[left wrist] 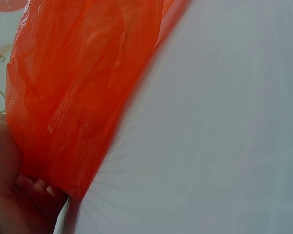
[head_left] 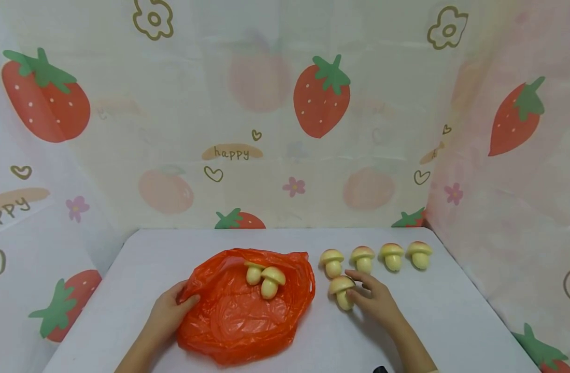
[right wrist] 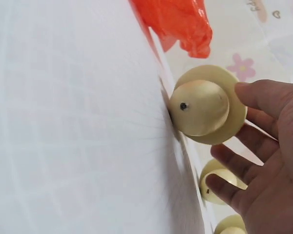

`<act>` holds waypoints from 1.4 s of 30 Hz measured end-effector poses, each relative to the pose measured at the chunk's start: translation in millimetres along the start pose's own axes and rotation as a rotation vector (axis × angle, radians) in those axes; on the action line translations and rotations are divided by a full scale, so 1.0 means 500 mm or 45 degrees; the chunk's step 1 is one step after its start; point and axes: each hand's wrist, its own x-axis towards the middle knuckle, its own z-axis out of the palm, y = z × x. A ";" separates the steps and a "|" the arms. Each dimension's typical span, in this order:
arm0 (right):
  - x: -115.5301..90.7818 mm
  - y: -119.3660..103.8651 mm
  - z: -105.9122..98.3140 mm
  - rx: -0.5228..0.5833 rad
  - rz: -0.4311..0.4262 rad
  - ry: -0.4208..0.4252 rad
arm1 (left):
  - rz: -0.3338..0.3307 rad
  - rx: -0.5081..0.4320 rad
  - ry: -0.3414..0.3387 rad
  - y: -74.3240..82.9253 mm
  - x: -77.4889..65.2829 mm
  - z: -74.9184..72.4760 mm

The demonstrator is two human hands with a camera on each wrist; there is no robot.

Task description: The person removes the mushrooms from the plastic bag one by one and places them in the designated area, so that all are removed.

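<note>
My left hand (head_left: 169,310) grips the left edge of a red plastic bag (head_left: 247,339), thumb on the inside of the rim. The bag lies spread with its mouth toward me, and two toy mushrooms (head_left: 272,284) with pale stems rest in it. To the bag's right, my right hand (head_left: 375,300) pinches another toy mushroom (head_left: 342,284) between thumb and fingers, at its cap and side. In the right wrist view the thumb meets the cap rim of this mushroom (right wrist: 200,109), and its stem end, with a dark dot, faces the camera. The other fingers are spread.
Behind the right hand, several more toy mushrooms (head_left: 391,257) stand in a row near the back right of the white table (head_left: 434,321). Fabric walls (head_left: 275,129) printed with strawberries rise at the back and sides. A small black object (head_left: 380,369) shows at the bottom edge.
</note>
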 end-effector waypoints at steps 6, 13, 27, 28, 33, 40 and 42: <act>0.006 -0.023 -0.010 -0.009 -0.025 0.044 | -0.034 -0.044 -0.018 -0.004 0.002 0.002; 0.030 -0.077 -0.016 -0.029 -0.077 0.053 | -0.036 -0.053 -0.015 -0.001 0.002 -0.001; 0.108 -0.186 0.015 0.015 -0.143 -0.084 | 0.042 -0.004 0.007 -0.010 0.004 0.000; 0.115 -0.192 0.020 0.018 -0.146 -0.096 | 0.039 -0.008 0.007 -0.010 0.004 -0.001; 0.148 -0.222 0.045 0.014 -0.143 -0.176 | 0.043 0.006 0.009 -0.010 0.002 -0.002; 0.190 -0.251 0.083 -0.025 -0.148 -0.301 | 0.050 0.000 0.027 -0.011 0.004 -0.003; 0.199 -0.254 0.092 -0.033 -0.139 -0.348 | 0.060 -0.004 0.029 -0.011 0.004 -0.003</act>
